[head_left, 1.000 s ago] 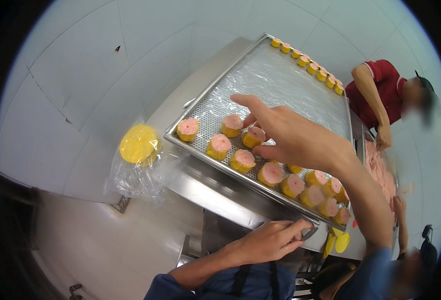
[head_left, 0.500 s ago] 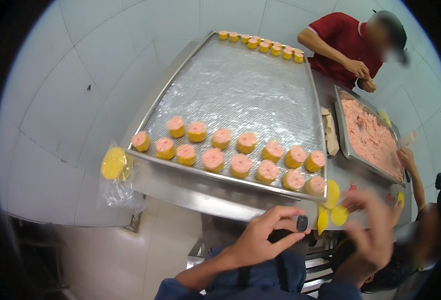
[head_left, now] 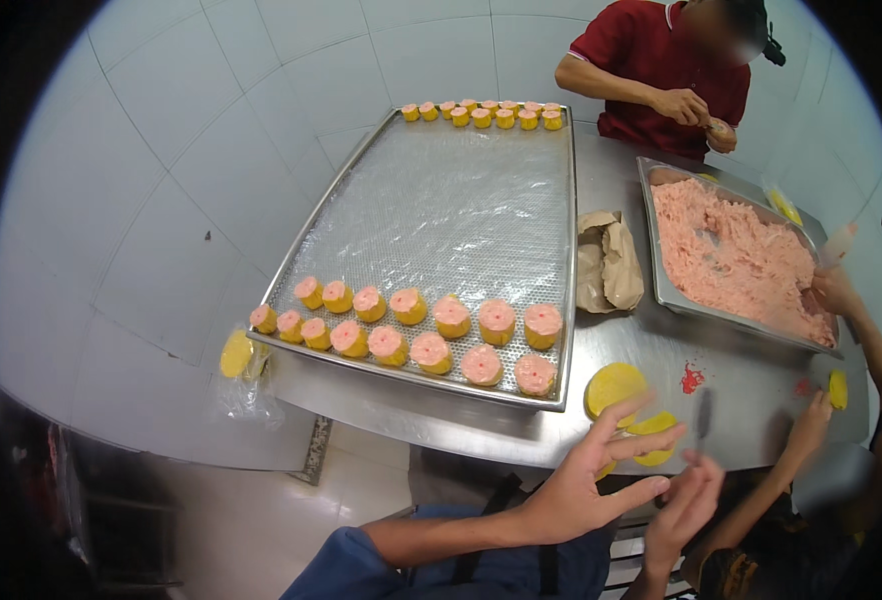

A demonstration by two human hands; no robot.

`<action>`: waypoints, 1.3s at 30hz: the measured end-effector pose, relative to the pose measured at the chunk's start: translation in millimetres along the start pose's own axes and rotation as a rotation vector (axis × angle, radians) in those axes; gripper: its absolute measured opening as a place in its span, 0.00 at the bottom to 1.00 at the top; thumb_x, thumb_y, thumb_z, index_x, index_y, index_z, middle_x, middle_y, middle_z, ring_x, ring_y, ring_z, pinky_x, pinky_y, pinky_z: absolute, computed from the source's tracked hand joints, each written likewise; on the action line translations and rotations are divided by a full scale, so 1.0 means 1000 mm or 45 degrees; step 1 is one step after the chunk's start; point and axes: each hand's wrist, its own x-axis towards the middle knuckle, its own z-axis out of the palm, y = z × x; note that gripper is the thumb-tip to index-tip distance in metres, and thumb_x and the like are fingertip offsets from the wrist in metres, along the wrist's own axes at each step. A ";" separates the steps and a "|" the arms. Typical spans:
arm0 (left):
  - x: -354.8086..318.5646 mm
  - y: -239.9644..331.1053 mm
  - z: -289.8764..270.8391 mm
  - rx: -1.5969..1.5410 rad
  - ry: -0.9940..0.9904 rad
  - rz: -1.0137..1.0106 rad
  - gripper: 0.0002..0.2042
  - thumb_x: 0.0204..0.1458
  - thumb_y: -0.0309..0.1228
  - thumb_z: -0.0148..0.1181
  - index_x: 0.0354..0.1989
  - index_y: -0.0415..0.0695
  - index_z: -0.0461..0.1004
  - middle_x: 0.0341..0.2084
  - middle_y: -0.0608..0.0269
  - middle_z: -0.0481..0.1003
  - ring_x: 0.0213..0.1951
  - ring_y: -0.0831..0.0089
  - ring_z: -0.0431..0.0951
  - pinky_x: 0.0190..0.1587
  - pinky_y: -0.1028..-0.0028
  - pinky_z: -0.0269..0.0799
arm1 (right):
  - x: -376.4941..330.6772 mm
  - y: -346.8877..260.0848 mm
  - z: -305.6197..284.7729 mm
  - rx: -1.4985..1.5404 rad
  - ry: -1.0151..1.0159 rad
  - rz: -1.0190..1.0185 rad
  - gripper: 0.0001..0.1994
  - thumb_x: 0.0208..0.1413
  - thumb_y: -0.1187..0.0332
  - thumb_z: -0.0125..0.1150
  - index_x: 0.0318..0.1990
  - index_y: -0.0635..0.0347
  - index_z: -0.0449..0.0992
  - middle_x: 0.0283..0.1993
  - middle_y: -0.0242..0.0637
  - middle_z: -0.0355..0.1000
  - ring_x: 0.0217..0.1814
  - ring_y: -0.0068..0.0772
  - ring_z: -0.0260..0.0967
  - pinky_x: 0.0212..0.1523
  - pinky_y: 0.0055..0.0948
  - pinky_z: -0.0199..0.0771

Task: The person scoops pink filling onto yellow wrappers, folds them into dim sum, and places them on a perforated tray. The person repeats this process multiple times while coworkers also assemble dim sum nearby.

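Note:
My left hand [head_left: 591, 485] is open at the table's near edge, its fingers spread over several round yellow dumpling wrappers [head_left: 613, 386]. Just right of it is my right hand [head_left: 689, 505], its fingers bent together. A narrow dark tool [head_left: 704, 412], blurred, rises from the right fingertips; its exact kind cannot be made out. Beyond my hands, two rows of dumplings [head_left: 388, 344] with yellow sides and pink filling on top stand along the near end of a large perforated metal tray [head_left: 431, 205].
More dumplings [head_left: 505, 119] line the tray's far end. A deep metal pan [head_left: 661, 285] of pink filling [head_left: 731, 250] stands right, beside crumpled brown paper [head_left: 606, 262]. A co-worker in red [head_left: 651, 65] works across the table; another person's hands [head_left: 809, 430] are at right. Red bits [head_left: 693, 377] lie nearby.
The dark piece between my left fingers is gone from them, and that hand has opened and moved right toward the wrappers. My right hand has come down and left; the view has shifted.

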 end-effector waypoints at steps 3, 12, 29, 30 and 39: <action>0.016 -0.010 -0.002 0.539 -0.019 0.190 0.31 0.58 0.30 0.73 0.70 0.39 0.70 0.70 0.49 0.67 0.72 0.52 0.66 0.74 0.58 0.61 | 0.014 0.019 -0.004 0.672 0.235 0.325 0.14 0.80 0.62 0.46 0.59 0.63 0.69 0.25 0.23 0.55 0.23 0.13 0.51 0.25 0.18 0.58; 0.052 -0.042 -0.020 1.346 -0.134 0.480 0.12 0.54 0.23 0.68 0.47 0.38 0.80 0.46 0.54 0.75 0.52 0.51 0.76 0.54 0.59 0.74 | 0.034 0.047 -0.013 0.584 0.111 0.175 0.12 0.79 0.64 0.45 0.58 0.63 0.68 0.47 0.33 0.69 0.27 0.13 0.53 0.25 0.19 0.59; 0.055 -0.022 -0.024 1.475 -0.053 0.302 0.03 0.55 0.24 0.66 0.33 0.38 0.79 0.36 0.54 0.74 0.45 0.56 0.79 0.46 0.63 0.80 | 0.042 0.050 -0.007 0.337 -0.013 0.233 0.11 0.79 0.66 0.46 0.55 0.62 0.71 0.52 0.33 0.73 0.25 0.09 0.51 0.23 0.16 0.52; 0.056 -0.022 -0.023 1.501 -0.060 0.281 0.03 0.54 0.23 0.66 0.34 0.37 0.79 0.36 0.53 0.74 0.45 0.56 0.79 0.46 0.62 0.80 | 0.042 0.050 -0.007 0.330 -0.016 0.233 0.11 0.79 0.66 0.46 0.55 0.62 0.71 0.52 0.33 0.73 0.25 0.09 0.51 0.23 0.16 0.51; 0.053 -0.025 -0.021 1.409 -0.106 0.316 0.09 0.51 0.19 0.61 0.41 0.33 0.77 0.40 0.50 0.75 0.46 0.50 0.78 0.47 0.59 0.79 | 0.040 0.048 -0.008 0.378 -0.023 0.257 0.10 0.79 0.67 0.48 0.56 0.60 0.72 0.51 0.30 0.73 0.26 0.07 0.51 0.23 0.15 0.50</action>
